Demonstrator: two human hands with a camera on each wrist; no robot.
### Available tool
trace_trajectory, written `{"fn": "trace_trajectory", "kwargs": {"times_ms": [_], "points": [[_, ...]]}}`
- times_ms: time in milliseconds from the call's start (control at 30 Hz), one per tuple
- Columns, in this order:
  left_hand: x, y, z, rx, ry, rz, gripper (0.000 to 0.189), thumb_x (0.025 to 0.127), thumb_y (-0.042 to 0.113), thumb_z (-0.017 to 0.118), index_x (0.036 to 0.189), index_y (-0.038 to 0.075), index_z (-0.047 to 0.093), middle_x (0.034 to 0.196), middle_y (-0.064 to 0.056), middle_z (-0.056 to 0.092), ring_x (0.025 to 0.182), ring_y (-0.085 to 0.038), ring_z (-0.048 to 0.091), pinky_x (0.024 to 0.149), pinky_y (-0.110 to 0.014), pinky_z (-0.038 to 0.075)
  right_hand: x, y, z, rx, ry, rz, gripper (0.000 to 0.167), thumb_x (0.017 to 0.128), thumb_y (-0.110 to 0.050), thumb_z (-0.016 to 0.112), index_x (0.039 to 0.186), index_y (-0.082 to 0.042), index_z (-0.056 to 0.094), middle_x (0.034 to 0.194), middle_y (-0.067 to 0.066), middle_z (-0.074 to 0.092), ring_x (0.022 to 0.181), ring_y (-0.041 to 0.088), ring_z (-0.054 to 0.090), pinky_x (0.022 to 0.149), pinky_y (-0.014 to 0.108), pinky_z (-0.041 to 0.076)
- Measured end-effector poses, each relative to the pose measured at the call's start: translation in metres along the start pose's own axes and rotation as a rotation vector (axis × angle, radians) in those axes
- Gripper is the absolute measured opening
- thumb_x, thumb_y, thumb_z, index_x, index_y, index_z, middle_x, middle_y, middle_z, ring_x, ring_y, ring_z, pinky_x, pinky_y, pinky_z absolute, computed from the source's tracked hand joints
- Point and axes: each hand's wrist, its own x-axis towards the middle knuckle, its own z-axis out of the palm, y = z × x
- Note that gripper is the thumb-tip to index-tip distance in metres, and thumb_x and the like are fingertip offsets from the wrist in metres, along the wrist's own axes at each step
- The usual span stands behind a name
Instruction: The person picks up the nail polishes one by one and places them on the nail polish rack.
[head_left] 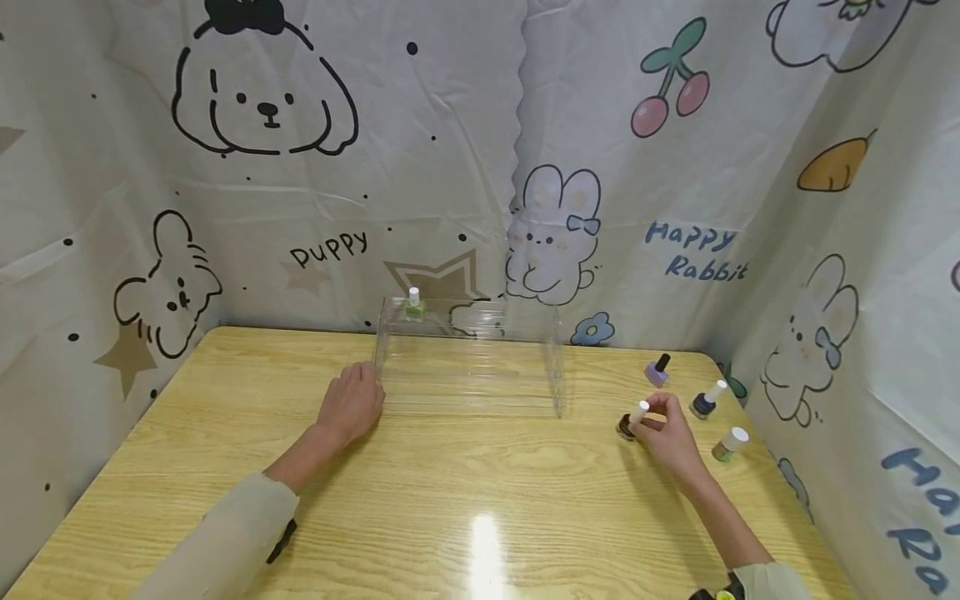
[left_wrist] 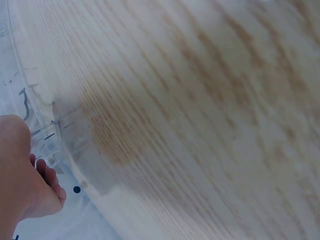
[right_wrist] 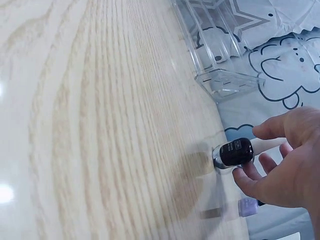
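My right hand (head_left: 670, 433) pinches the white cap of a dark nail polish bottle (head_left: 626, 427) on the right side of the table. In the right wrist view, that bottle (right_wrist: 236, 152) shows a near-black body with small pale print, its cap between thumb and fingers. My left hand (head_left: 352, 404) grips the left end of a clear tiered display rack (head_left: 557, 375), its fingers partly hidden at the panel. In the left wrist view, the curled fingers (left_wrist: 51, 182) lie by the rack's edge. A green nail polish bottle (head_left: 414, 308) with a white cap stands on the rack's top tier, at left.
Around my right hand stand a purple bottle (head_left: 657, 372) with a black cap, a dark blue bottle (head_left: 703, 406) and a white-capped bottle (head_left: 725, 448) with a pinkish-green body. A printed cloth (head_left: 450, 167) hangs behind the wooden table (head_left: 450, 500) and along its sides.
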Motion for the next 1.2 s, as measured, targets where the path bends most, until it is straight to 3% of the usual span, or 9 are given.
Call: {"fn": "trace_trajectory", "kwargs": {"times_ms": [300,567,933,1200], "points": [[-0.001,0.0,0.0,-0.02,0.002,-0.009,0.014,0.098,0.007,0.05,0.088,0.001,0.043,0.076,-0.01,0.042,0.067,-0.028,0.043,0.058,-0.042,0.038,0.002,0.011,-0.002,-0.002,-0.005,0.039,0.035,0.097,-0.003,0.061,0.124,0.003,0.04,0.129,0.023,0.048,0.106,0.019,0.06,0.081,0.018,0.045],[0.0,0.0,-0.001,-0.026,0.029,-0.006,0.015,0.097,0.007,0.052,0.087,0.001,0.042,0.075,-0.01,0.042,0.067,-0.028,0.044,0.058,-0.044,0.039,0.007,0.015,0.002,-0.008,-0.035,0.027,0.043,0.095,0.0,0.062,0.131,0.003,0.038,0.128,0.026,0.048,0.117,0.041,0.055,0.079,0.02,0.046],[0.001,-0.001,0.0,-0.02,0.018,-0.011,0.013,0.097,0.007,0.051,0.09,0.0,0.043,0.077,-0.012,0.044,0.069,-0.03,0.046,0.059,-0.045,0.04,0.013,0.018,0.007,-0.004,-0.027,-0.006,0.043,0.096,0.004,0.058,0.133,0.004,0.036,0.132,0.029,0.049,0.118,0.041,0.053,0.08,0.022,0.048],[-0.001,-0.001,0.002,-0.024,0.002,-0.02,0.013,0.097,0.008,0.051,0.091,0.0,0.045,0.079,-0.012,0.046,0.071,-0.031,0.049,0.061,-0.046,0.041,0.013,0.013,0.005,-0.021,0.042,-0.108,0.051,0.098,0.004,0.056,0.141,0.004,0.03,0.13,0.032,0.05,0.118,0.045,0.054,0.08,0.018,0.046]]}}
